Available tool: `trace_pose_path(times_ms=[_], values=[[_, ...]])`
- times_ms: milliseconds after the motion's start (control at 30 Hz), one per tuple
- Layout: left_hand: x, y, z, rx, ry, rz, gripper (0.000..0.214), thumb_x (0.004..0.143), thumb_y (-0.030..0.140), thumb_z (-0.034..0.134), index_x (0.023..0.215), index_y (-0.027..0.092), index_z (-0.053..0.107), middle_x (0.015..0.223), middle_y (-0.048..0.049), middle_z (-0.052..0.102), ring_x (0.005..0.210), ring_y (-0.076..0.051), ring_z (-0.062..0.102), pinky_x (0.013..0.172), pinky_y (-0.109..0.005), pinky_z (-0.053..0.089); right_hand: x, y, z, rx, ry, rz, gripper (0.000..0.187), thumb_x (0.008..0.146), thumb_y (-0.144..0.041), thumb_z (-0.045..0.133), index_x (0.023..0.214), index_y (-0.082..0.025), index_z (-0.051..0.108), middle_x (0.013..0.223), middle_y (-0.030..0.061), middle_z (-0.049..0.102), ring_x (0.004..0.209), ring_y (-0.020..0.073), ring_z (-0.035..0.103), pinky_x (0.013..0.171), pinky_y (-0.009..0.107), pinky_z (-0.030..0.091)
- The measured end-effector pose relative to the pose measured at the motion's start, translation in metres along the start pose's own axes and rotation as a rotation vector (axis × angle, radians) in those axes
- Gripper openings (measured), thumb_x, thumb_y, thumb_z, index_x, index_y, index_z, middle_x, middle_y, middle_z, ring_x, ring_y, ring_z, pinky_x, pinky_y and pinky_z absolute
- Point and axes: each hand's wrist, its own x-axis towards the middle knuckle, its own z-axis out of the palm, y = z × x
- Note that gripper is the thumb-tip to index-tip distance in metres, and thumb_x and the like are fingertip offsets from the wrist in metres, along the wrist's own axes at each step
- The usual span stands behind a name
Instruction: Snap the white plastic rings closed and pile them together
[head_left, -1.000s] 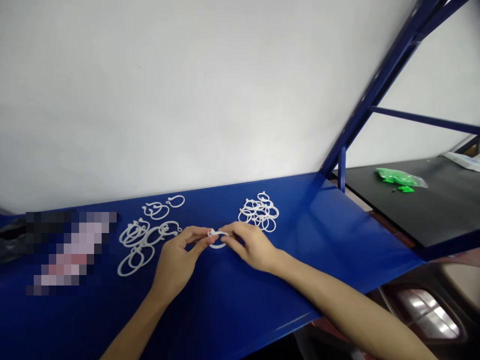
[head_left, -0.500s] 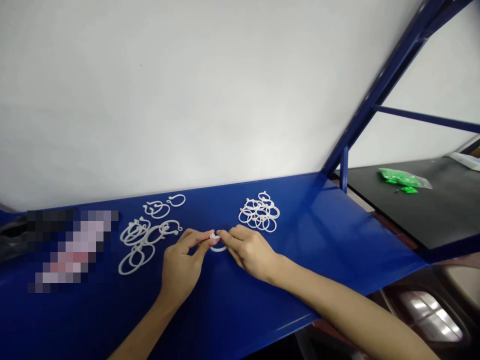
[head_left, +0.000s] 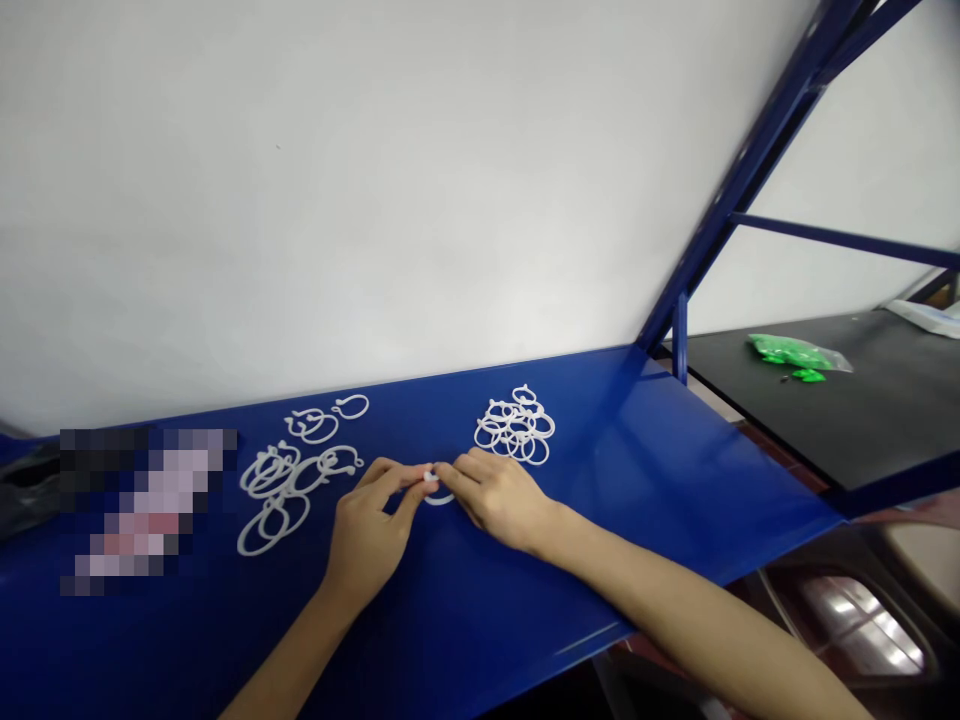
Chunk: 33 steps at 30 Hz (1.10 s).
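A white plastic curtain ring [head_left: 439, 500] is held between both hands over the blue table. My left hand [head_left: 373, 523] pinches its top with thumb and index finger. From the other side, my right hand [head_left: 502, 498] has its fingers closed on the same ring, and they partly hide it. Left of my hands lies a spread of white rings [head_left: 289, 510], several of them with a gap and knobbed ends. A tighter pile of white rings [head_left: 517, 432], which look closed, lies beyond my right hand.
The blue table [head_left: 600, 420] runs along a white wall. Blue metal posts [head_left: 679, 340] rise at its right end. A black table [head_left: 780, 430] beyond holds a bag of green pieces [head_left: 795, 352]. A black bag [head_left: 30, 487] and a blurred-out patch are at the left.
Both hands stay at the ring, with only a slight shift of the fingers at its top. The whole view has moved a little.
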Motion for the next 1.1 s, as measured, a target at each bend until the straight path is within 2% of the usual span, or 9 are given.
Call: trace_pose_path(times_ms=[100, 167, 233, 300, 433, 600, 800, 967, 1100], values=[[0.008, -0.005, -0.006, 0.159, -0.047, 0.048, 0.035, 0.094, 0.047, 0.055, 0.114, 0.024, 0.071, 0.098, -0.0057, 0.075, 0.091, -0.023, 0.066, 0.088, -0.038, 0.053, 0.003, 0.015, -0.006, 0.049, 0.118, 0.190, 0.031, 0.104, -0.021, 0.040, 0.120, -0.015, 0.066, 0.099, 0.0112, 0.062, 0.079, 0.0181, 0.056, 0.068, 0.030, 0.048], [0.013, -0.014, -0.015, 0.376, -0.046, 0.062, 0.039, 0.095, 0.044, 0.050, 0.123, 0.022, 0.067, 0.108, -0.0095, 0.075, 0.104, -0.029, 0.062, 0.096, -0.046, 0.047, 0.002, 0.034, -0.012, 0.035, 0.222, 0.377, 0.030, 0.102, -0.021, 0.043, 0.118, -0.015, 0.068, 0.099, 0.0115, 0.061, 0.081, 0.0186, 0.057, 0.070, 0.030, 0.049], [0.016, -0.025, -0.025, 0.626, -0.056, 0.023, 0.040, 0.095, 0.041, 0.046, 0.122, 0.020, 0.067, 0.114, -0.0139, 0.071, 0.109, -0.034, 0.057, 0.095, -0.051, 0.043, -0.002, 0.056, -0.018, 0.011, 0.303, 0.557, 0.029, 0.099, -0.022, 0.048, 0.119, -0.016, 0.068, 0.097, 0.0101, 0.062, 0.081, 0.0194, 0.059, 0.075, 0.032, 0.050], [0.016, -0.036, -0.034, 0.803, -0.093, -0.028, 0.042, 0.094, 0.040, 0.044, 0.119, 0.018, 0.069, 0.115, -0.0175, 0.069, 0.109, -0.037, 0.055, 0.090, -0.051, 0.043, -0.008, 0.077, -0.022, 0.015, 0.315, 0.696, 0.027, 0.095, -0.020, 0.052, 0.116, -0.017, 0.069, 0.092, 0.0074, 0.065, 0.079, 0.0190, 0.059, 0.079, 0.033, 0.049], [0.014, -0.048, -0.042, 0.888, -0.173, -0.051, 0.041, 0.093, 0.037, 0.041, 0.112, 0.017, 0.071, 0.108, -0.0182, 0.070, 0.105, -0.039, 0.053, 0.085, -0.051, 0.041, -0.015, 0.101, -0.022, -0.017, 0.274, 0.845, 0.012, 0.090, -0.021, 0.058, 0.093, -0.018, 0.069, 0.087, 0.0055, 0.069, 0.083, 0.0204, 0.059, 0.082, 0.033, 0.045], [0.012, -0.051, -0.036, 0.797, -0.233, -0.019, 0.038, 0.094, 0.031, 0.040, 0.116, 0.019, 0.068, 0.108, -0.0149, 0.073, 0.102, -0.036, 0.055, 0.085, -0.050, 0.037, -0.014, 0.104, -0.017, -0.050, 0.229, 0.869, 0.015, 0.094, -0.025, 0.057, 0.091, -0.017, 0.069, 0.089, 0.0077, 0.070, 0.087, 0.0219, 0.058, 0.083, 0.034, 0.042], [0.014, -0.048, -0.031, 0.617, -0.181, -0.014, 0.031, 0.094, 0.033, 0.047, 0.115, 0.022, 0.067, 0.106, -0.0098, 0.076, 0.105, -0.033, 0.058, 0.089, -0.049, 0.035, -0.012, 0.095, -0.024, -0.092, 0.274, 0.818, 0.017, 0.095, -0.027, 0.057, 0.092, -0.017, 0.070, 0.089, 0.0088, 0.069, 0.088, 0.0261, 0.054, 0.082, 0.038, 0.044], [0.017, -0.030, -0.028, 0.254, -0.106, -0.020, 0.029, 0.090, 0.041, 0.056, 0.110, 0.025, 0.070, 0.097, -0.0058, 0.076, 0.098, -0.027, 0.063, 0.093, -0.044, 0.042, -0.006, 0.071, -0.030, -0.110, 0.352, 0.624, 0.017, 0.097, -0.026, 0.056, 0.097, -0.017, 0.070, 0.091, 0.0104, 0.068, 0.089, 0.0273, 0.054, 0.085, 0.042, 0.047], [0.018, -0.012, -0.029, -0.049, -0.135, -0.239, 0.033, 0.089, 0.051, 0.057, 0.108, 0.027, 0.071, 0.103, -0.0042, 0.075, 0.086, -0.021, 0.067, 0.080, -0.035, 0.052, -0.001, 0.041, -0.026, 0.080, 0.310, 0.373, 0.018, 0.099, -0.028, 0.054, 0.108, -0.019, 0.068, 0.099, 0.0100, 0.069, 0.095, 0.0256, 0.058, 0.089, 0.044, 0.049]])
